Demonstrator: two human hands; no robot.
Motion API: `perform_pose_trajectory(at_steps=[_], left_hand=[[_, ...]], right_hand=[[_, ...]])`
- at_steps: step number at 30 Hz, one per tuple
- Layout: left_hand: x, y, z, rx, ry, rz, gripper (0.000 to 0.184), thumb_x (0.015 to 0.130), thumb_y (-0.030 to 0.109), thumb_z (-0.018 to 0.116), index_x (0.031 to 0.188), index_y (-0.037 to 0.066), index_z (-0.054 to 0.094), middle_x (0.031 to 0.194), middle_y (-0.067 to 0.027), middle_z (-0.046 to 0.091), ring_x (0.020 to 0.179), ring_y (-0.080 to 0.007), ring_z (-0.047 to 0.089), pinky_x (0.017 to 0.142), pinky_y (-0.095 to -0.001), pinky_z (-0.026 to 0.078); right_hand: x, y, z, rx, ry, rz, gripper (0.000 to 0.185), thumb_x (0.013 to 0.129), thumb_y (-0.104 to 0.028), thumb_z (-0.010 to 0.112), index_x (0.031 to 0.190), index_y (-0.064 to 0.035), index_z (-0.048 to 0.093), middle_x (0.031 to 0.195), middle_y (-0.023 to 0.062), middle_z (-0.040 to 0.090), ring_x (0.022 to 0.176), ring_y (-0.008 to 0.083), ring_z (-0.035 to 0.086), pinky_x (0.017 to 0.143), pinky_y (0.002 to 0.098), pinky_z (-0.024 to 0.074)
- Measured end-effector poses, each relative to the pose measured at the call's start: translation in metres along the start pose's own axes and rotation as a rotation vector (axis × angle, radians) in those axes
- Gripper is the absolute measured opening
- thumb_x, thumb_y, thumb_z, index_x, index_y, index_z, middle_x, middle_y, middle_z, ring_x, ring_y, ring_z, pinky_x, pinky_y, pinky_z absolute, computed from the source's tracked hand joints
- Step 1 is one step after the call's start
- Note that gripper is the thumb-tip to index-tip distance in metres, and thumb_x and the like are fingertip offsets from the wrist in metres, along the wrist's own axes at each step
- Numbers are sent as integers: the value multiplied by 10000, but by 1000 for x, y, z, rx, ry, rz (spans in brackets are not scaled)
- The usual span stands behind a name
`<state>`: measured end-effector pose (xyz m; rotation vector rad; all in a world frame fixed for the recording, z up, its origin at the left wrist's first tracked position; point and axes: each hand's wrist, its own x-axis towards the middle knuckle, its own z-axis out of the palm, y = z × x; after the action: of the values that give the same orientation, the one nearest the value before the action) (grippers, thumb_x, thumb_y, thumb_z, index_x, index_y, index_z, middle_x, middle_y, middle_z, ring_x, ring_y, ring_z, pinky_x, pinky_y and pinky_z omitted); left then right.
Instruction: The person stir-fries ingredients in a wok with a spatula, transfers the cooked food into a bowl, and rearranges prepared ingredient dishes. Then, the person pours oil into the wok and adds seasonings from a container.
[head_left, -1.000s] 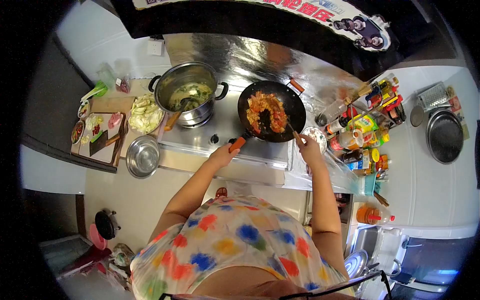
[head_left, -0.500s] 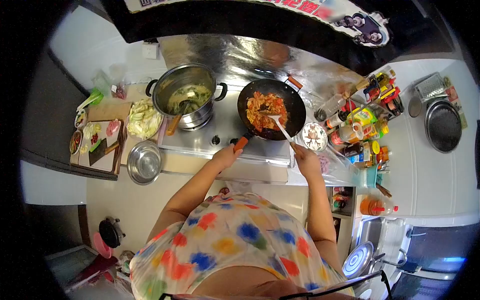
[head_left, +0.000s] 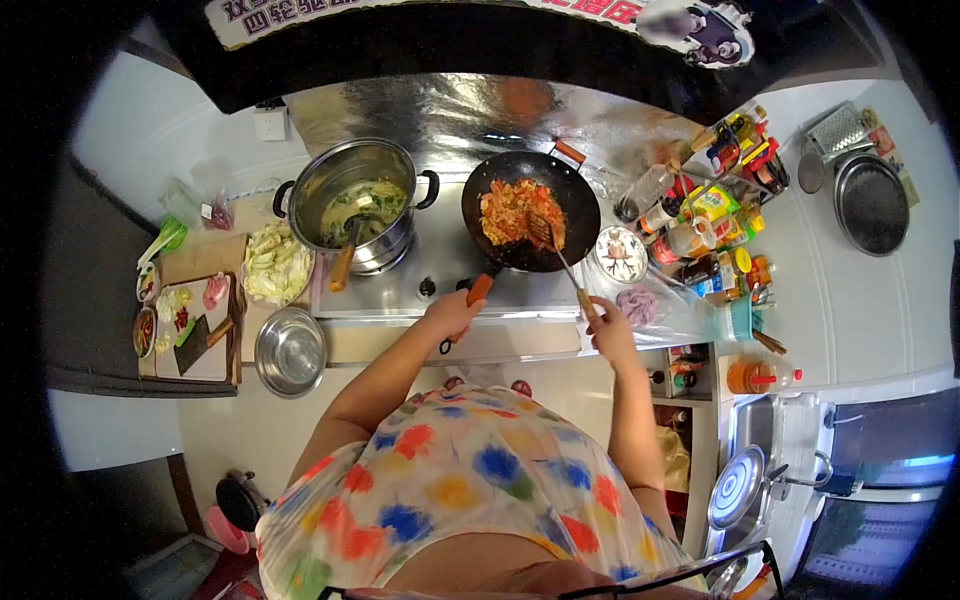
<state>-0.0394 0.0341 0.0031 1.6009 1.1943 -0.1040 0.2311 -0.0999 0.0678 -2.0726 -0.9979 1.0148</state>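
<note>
My left hand [head_left: 449, 316] is closed around the orange-brown handle of a black wok [head_left: 583, 200] on the right side of the stove. Red and yellow chopped food [head_left: 510, 208], looking like tomato and egg, lies in the wok. In my right hand [head_left: 611, 330] is the wooden handle of a metal spatula [head_left: 568, 274]. Its blade rests in the food at the wok's right side and is partly coated with it. A patterned white plate [head_left: 620, 254] stands just right of the wok, nearest to my right hand.
Left on the stove, a steel pot [head_left: 382, 250] holds greenish soup and a ladle [head_left: 344, 262]. A plate of chopped cabbage [head_left: 274, 265], a steel bowl [head_left: 290, 352] and a cutting board [head_left: 205, 362] with a cleaver [head_left: 192, 343] lie further left. Bottles [head_left: 715, 270] crowd the right side.
The spatula's blade has turned over in the food and its handle stands steeper. My right hand has shifted slightly down. My left hand stays on the wok handle. The camera view has tilted slightly.
</note>
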Motion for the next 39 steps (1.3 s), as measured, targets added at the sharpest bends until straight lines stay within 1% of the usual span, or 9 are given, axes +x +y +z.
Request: perform_pose_trajectory(at_steps=[6,7,10,12,19,28,29,35,39], left_hand=[[7,-11,4,139,47,102,404,902,426,420,939,27,465,567,-72,574,452,-214,571,452,-347,443],[10,-14,5,140,50,96,407,901,430,420,941,28,467,563,-69,573,447,-213,568,452,-347,445],[14,-17,7,103,46,74,412,898,438,418,943,32,473,556,-62,571,436,-212,564,453,-347,451],[8,-13,5,18,22,46,412,898,442,413,941,37,481,557,-59,572,436,-210,565,455,-347,455],[-1,-3,-2,55,40,28,404,888,443,427,949,48,488,561,-50,575,445,-203,580,460,-342,464],[-2,-5,-5,35,32,37,400,887,443,434,969,53,479,552,-40,566,436,-198,572,454,-338,453],[0,-7,-3,30,28,38,401,887,442,434,973,53,477,551,-40,564,437,-198,571,452,-337,451],[1,-7,-6,20,8,32,397,889,435,442,993,52,460,554,-39,550,437,-194,560,441,-334,442],[-6,-2,-9,51,2,37,397,889,433,447,1009,55,452,558,-38,541,431,-191,549,434,-334,437]], right_hand=[[37,-62,-65,-397,-67,95,318,871,-270,511,1096,-53,573,632,102,639,534,169,616,551,341,475],[59,-58,-73,-637,-37,-90,330,865,-309,528,1023,-30,608,643,132,634,547,221,620,578,356,491],[119,-74,-98,-836,-283,-87,377,848,-285,568,756,77,613,551,162,602,426,214,599,375,336,439],[114,-115,-98,-716,-228,187,383,864,-291,548,735,61,624,512,134,580,361,155,532,320,303,385],[207,-40,-55,-8,-403,364,339,894,-307,508,805,-6,634,539,90,559,322,113,417,295,251,325],[158,-89,-57,-679,-51,-374,310,839,-315,599,1038,-84,655,722,103,652,632,178,621,585,311,477],[146,-109,-57,-724,-23,-293,302,825,-348,615,1003,-109,672,809,108,670,761,222,635,716,333,473],[177,-105,-29,-799,150,-322,289,810,-319,628,1002,-108,670,845,121,671,758,234,641,707,334,477],[152,-110,-13,-556,-119,-393,266,819,-225,620,1048,-93,652,846,134,670,744,204,635,697,321,471]])
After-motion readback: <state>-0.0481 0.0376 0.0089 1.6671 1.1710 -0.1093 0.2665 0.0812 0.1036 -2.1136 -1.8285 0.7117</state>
